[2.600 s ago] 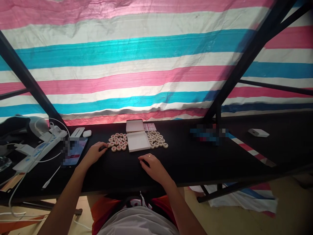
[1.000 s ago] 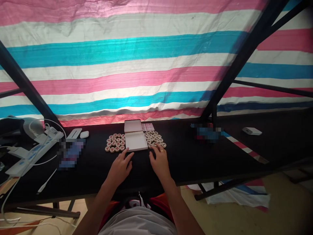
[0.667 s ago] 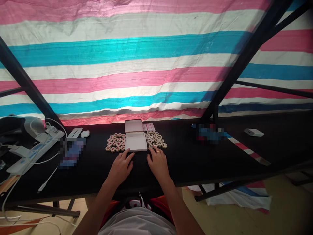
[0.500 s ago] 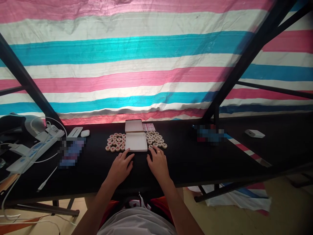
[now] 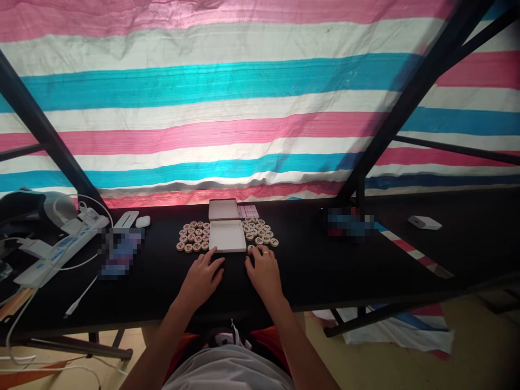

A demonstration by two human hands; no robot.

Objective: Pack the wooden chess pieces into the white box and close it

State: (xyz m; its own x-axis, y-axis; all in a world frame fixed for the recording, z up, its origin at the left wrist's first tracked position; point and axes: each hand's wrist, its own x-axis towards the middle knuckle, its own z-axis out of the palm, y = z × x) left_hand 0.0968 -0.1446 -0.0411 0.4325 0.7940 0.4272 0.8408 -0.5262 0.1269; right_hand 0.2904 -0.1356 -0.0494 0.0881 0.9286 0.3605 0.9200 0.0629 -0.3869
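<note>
An open white box [image 5: 227, 236] lies on the black table, with its lid [image 5: 223, 209] just behind it. To its left sit several round Chinese chess pieces with red characters [image 5: 190, 238]. On the right side are several more with dark characters [image 5: 266, 235]. My left hand [image 5: 201, 277] rests near the box's front left corner, fingers spread, holding nothing. My right hand [image 5: 264, 272], a ring on one finger, lies flat by the nearest dark pieces. Its fingertips are close to or on a piece; contact is hard to tell.
A printed paper [image 5: 248, 212] lies by the lid. At the left are a power strip [image 5: 60, 254], cables, a white earphone case [image 5: 143, 221] and a blurred item [image 5: 122, 254]. Another blurred item [image 5: 351, 223] and a white adapter [image 5: 424, 222] are at the right. Slanted black posts [image 5: 390, 130] frame the striped sheet.
The whole view has shifted very slightly. Both hands, the box and the pieces keep their places.
</note>
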